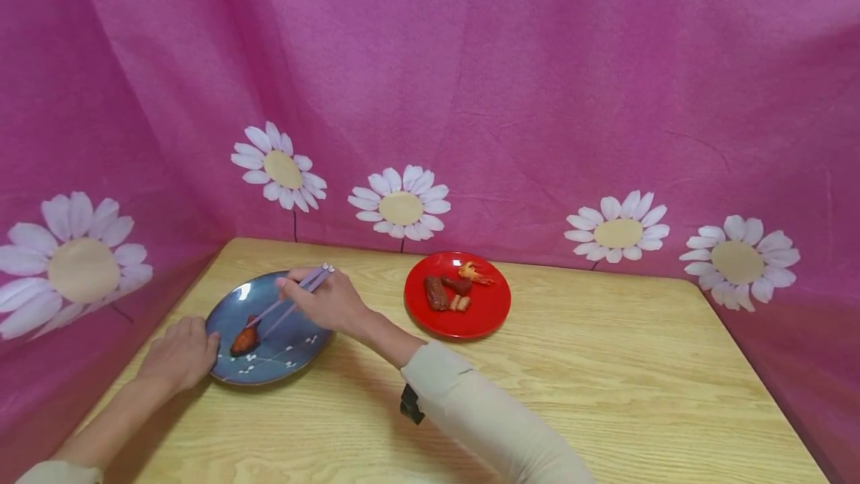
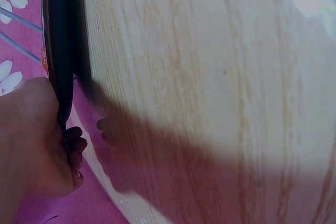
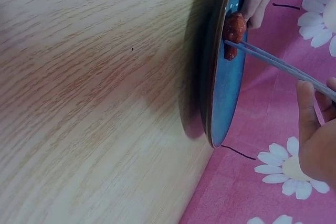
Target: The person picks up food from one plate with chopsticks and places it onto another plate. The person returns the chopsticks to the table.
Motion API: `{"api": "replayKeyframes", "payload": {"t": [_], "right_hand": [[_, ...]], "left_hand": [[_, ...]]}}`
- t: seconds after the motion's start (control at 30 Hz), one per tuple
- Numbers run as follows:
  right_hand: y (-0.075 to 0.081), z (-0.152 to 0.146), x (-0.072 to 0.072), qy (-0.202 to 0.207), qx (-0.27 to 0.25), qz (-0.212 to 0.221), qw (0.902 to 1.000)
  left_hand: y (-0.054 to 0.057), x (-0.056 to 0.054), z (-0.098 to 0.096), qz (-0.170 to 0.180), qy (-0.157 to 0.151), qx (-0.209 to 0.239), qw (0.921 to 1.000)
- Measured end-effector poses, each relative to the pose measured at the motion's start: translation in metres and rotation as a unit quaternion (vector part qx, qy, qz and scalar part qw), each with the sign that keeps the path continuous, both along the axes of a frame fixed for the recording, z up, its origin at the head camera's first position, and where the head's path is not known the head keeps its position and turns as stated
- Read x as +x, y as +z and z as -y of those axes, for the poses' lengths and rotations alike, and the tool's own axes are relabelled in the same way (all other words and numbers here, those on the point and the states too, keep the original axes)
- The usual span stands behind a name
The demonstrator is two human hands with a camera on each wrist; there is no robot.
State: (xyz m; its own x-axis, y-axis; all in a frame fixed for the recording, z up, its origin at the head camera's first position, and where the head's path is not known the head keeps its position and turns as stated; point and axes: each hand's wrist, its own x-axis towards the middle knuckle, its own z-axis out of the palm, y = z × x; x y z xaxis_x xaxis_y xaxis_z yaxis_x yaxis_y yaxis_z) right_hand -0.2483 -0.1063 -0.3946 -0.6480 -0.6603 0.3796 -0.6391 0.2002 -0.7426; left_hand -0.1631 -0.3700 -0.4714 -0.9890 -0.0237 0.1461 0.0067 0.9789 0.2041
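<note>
A blue plate [image 1: 289,361] with white blossoms and a brown rim stands at the left of the table. My left hand [image 1: 178,355] grips its left rim, thumb above and fingers curled beneath, as the left wrist view shows. On the plate lies a glazed reddish-brown chicken drumstick [image 1: 245,340]. Over the plate's right side, my right hand [image 1: 329,303] holds a pair of pale purple chopsticks [image 1: 274,309]. Their tips reach the drumstick's narrow end [image 3: 229,52]; one tip seems to touch it, the other lies beside it. Whether they pinch it I cannot tell.
A red plate [image 1: 460,329] near the table's back edge holds a brown meat slab [image 1: 437,293], a darker piece [image 1: 457,284], small pale pieces [image 1: 460,303] and an orange shrimp-like piece [image 1: 473,272]. Pink daisy-printed cloth [image 1: 504,95] hangs behind and beside the wooden table [image 1: 591,349].
</note>
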Motion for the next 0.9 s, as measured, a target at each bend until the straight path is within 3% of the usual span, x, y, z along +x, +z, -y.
{"api": "replayKeyframes", "payload": {"t": [0.2, 0.3, 0.67, 0.9], "right_hand": [[-0.0012, -0.0039, -0.0008, -0.007, -0.03, 0.07, 0.997], [-0.0023, -0.0056, -0.0028, -0.016, -0.04, 0.08, 0.9959], [0.0038, -0.0083, -0.0041, -0.055, -0.038, 0.013, 0.9977], [-0.0031, -0.0096, -0.0063, -0.103, -0.099, 0.099, 0.9848]], "left_hand": [[-0.0003, 0.0001, 0.0006, 0.005, 0.005, 0.0, 1.0], [-0.0005, -0.0005, 0.0009, 0.005, 0.005, 0.0, 1.0], [-0.0015, -0.0006, 0.0004, 0.009, 0.007, 0.0, 0.9999], [-0.0016, -0.001, 0.0016, 0.007, 0.003, -0.003, 1.0]]}}
